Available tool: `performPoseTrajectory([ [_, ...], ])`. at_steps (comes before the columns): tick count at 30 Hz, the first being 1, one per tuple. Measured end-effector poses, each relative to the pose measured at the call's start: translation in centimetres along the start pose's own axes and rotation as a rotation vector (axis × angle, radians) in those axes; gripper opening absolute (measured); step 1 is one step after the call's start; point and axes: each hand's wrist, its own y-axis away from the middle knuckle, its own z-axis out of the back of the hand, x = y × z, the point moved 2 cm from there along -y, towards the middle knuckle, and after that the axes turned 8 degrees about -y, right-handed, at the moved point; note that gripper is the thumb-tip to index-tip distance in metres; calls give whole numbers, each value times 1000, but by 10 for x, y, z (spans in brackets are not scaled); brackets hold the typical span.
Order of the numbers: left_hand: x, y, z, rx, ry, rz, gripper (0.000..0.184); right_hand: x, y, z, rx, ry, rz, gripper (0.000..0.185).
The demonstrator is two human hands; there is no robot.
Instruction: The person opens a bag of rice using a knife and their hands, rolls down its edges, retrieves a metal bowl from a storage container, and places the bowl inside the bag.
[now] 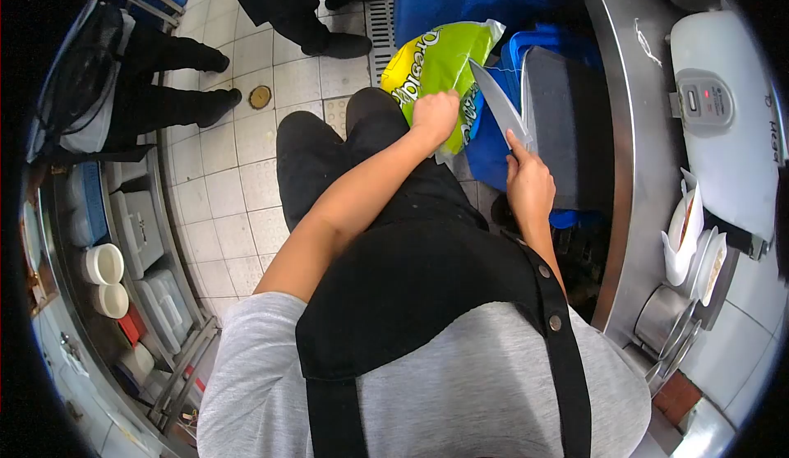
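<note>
My left hand (436,118) is closed in a fist at the edge of a green and yellow printed plastic bag (444,51), seemingly gripping it. The bag stands in front of my knees, with large white lettering partly in view. My right hand (531,185) is wrapped around the handle of a large kitchen knife (498,101). Its broad blade points up and to the left, the tip close to the bag's right side. A thin pale thread shows near the tip. What lies under my left fingers is hidden.
Blue crates (559,41) and a dark grey bin lid (567,129) stand right of the bag. A steel counter (633,170) runs along the right, with a white rice cooker (723,121). Two people in black trousers stand at upper left. Shelves with white bowls (103,264) line the left.
</note>
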Motion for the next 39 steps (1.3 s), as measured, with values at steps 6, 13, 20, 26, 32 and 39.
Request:
performPoseTrajectory([
  [6,0,2,2,52,1,-7,14,-9,-8,-12,-31,-57,81,39],
  [13,8,11,1,122,84,33,18,2,-26,-28,-91,-152,181,37],
  [20,-3,7,3,54,20,-15,17,-16,3,-3,-48,-122,144,35],
  [26,-3,8,6,54,14,-47,13,-14,-6,-12,-43,-96,127,34],
  [32,-4,6,3,28,52,-11,14,-24,-19,-28,-102,-203,235,34],
  [39,7,-9,-4,70,216,44,16,-12,-30,-77,-32,-397,157,40],
])
